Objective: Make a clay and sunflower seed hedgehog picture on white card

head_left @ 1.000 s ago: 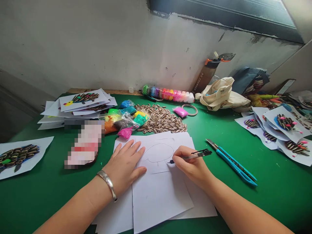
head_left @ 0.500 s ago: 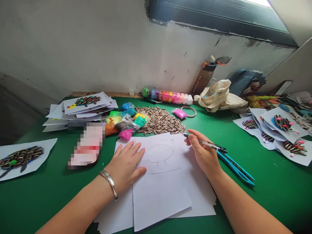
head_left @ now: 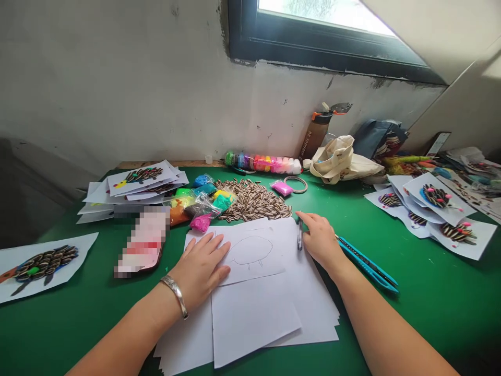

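Note:
My left hand [head_left: 203, 263] lies flat with fingers spread on the left part of a small sheet of paper [head_left: 238, 275], a silver bangle [head_left: 175, 296] on its wrist. The sheet bears a thin pen outline of a rounded body [head_left: 252, 249] with short legs. It rests on larger white sheets [head_left: 254, 318]. My right hand [head_left: 321, 240] is at the right edge of the papers, index finger stretched forward. A pen [head_left: 299, 234] lies upright in view by its fingertips, apparently loose; the hand's underside is hidden. Striped sunflower seeds [head_left: 258, 201] are heaped just beyond the papers.
Bags of coloured clay [head_left: 201, 222] and a phone [head_left: 143, 243] lie left of the seeds. Blue tweezers [head_left: 368, 266] lie right. Seed pictures [head_left: 47, 266] flank both sides. Clay tubs [head_left: 266, 163], a bottle [head_left: 315, 133] and a cloth bag [head_left: 336, 159] stand along the wall.
The pen has swung from slanting through my right hand to lying lengthwise by its fingertips, and that hand has loosened. My left hand stays on the paper. The view has tilted up slightly.

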The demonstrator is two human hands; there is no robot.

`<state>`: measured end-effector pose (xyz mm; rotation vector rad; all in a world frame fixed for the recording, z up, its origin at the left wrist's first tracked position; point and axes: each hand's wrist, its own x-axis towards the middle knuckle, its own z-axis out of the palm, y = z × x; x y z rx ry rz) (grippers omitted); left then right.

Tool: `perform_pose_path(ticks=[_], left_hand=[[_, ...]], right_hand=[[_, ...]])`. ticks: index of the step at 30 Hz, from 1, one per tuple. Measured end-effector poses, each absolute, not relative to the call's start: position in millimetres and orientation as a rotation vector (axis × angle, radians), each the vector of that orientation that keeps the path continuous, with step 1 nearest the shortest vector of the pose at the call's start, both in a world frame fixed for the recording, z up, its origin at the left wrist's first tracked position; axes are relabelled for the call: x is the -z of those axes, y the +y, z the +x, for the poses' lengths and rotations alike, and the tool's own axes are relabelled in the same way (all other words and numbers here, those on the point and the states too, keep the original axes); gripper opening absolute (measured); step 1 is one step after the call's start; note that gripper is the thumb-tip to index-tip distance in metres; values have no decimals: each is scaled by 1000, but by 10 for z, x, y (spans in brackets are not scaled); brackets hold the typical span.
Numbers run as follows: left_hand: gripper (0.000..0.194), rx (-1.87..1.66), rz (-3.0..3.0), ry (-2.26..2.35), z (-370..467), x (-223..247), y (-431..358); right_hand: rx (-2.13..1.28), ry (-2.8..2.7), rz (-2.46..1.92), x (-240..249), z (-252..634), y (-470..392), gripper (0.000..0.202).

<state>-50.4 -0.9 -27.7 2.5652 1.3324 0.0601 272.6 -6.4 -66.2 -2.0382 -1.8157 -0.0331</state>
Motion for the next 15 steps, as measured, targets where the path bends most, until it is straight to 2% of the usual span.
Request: perform_pose_path(ticks=[3,9,15], left_hand=[[45,-174,2596,1311,-522,221,13],[46,-442,2587,1466,-553,-50,38],[44,-411,2479,1637,-493,-324,191]], right_hand=[[23,-1801,-2018,686,2740,-45,63],[8,-1802,-1930,667,2710,-26,54],[-79,-1917,-1893,671,2695,-37,50]])
